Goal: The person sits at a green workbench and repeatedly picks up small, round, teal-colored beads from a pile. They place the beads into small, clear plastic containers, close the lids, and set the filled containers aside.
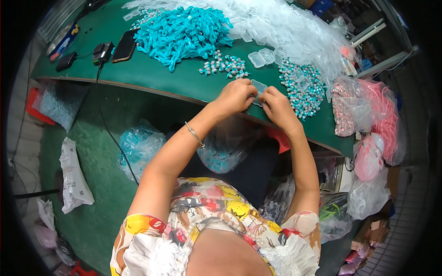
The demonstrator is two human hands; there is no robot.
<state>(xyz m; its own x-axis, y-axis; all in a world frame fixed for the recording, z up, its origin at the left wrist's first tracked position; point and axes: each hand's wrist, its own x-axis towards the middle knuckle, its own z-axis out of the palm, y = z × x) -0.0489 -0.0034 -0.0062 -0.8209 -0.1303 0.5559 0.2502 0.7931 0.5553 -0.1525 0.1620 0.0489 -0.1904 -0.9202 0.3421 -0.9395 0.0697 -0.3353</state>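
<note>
Turquoise pieces show through a clear bag [221, 154] below the near edge of the table [152, 73], so anything that slips off that edge could drop down beside it and be hard to find again. Just above the edge I hold a clear plastic box [258, 86], with my left hand [237, 95] and my right hand [276, 106] on either side of it. Both hands are narrow, the fingers bunched at its rim; I cannot tell what lies inside or whether a lid is closed. Thin plastic like this could crack or spring out of my fingertips if I press unevenly, I judge, and working so close to the edge leaves little table to catch it.

Close to my right hand spreads a pile of grey-and-turquoise beads [304, 99]; a careless knuckle or sleeve could set some rolling. Slightly farther, to the left, a looser bead cluster [225, 65] runs the same risk if my left wrist swings out. Beyond, a few clear boxes [262, 57] lie together. Far left, a tangled heap of turquoise cords [184, 37] could snag if pulled, and the far heap of clear boxes [285, 27] could slide if nudged.
</note>
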